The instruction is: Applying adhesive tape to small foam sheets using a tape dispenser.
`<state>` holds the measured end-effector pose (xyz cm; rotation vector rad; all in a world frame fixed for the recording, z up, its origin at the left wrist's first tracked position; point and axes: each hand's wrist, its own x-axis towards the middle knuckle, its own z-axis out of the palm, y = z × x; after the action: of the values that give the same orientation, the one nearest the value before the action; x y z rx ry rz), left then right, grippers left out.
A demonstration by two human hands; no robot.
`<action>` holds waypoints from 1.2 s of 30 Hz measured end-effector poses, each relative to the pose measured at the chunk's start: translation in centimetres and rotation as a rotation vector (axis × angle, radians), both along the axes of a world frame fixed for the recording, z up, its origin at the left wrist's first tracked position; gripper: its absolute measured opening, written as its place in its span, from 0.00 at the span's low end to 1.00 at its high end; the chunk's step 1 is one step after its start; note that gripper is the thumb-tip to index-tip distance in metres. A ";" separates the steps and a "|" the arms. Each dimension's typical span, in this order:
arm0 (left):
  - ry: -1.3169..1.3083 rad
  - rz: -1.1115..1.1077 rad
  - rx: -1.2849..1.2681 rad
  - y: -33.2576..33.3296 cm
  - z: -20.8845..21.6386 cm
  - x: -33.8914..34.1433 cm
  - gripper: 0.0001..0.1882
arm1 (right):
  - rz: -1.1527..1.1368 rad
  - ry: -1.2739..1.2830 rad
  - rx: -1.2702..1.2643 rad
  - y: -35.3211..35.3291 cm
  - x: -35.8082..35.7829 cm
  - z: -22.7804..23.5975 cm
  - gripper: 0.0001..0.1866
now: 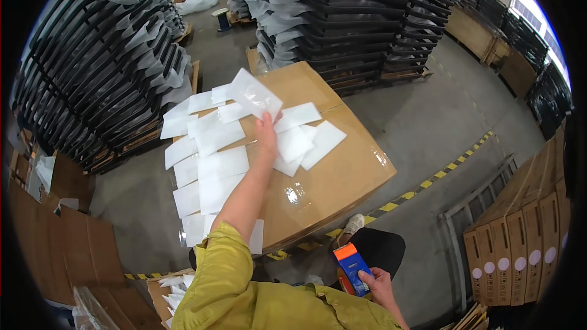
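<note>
My left hand [266, 137] reaches over a large brown cardboard box [306, 195] and is closed on the near corner of a white foam sheet [254, 93]. That sheet is tilted up off the box top, and a clear shiny patch shows on it. Several white foam sheets [223, 164] lie along the box's left side, some out over its edge. A loose overlapping pile [295, 144] of them rests right of my left wrist. Low at the right, beside my knee, my right hand [380, 285] grips a blue and orange tape dispenser [353, 267].
Tall stacks of black metal frames [348, 15] with white wrapping stand behind the box; another stack [92, 55] rises at the left. Flat cartons [513, 250] lean at the right near a metal rack [468, 208]. Yellow-black tape [422, 184] crosses the grey floor. An open carton [160, 296] holds white pieces.
</note>
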<state>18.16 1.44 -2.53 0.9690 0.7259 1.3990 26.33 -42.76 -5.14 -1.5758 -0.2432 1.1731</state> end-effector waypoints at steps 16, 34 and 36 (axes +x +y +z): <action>1.020 0.262 0.917 -6.8 14.6 -4.1 0.19 | 0.076 -0.067 0.047 0.4 -0.3 0.2 0.14; 2.081 0.225 0.685 0.1 1.5 -11.3 0.17 | 0.129 -0.088 -0.021 0.1 -1.6 0.9 0.14; 2.052 0.221 0.648 -0.5 2.1 -11.2 0.18 | 0.135 -0.091 0.004 0.3 -1.4 1.1 0.13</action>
<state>6.92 0.93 -0.40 2.8897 1.8352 0.2460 24.88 -42.49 -4.06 -1.6317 -0.4167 1.2053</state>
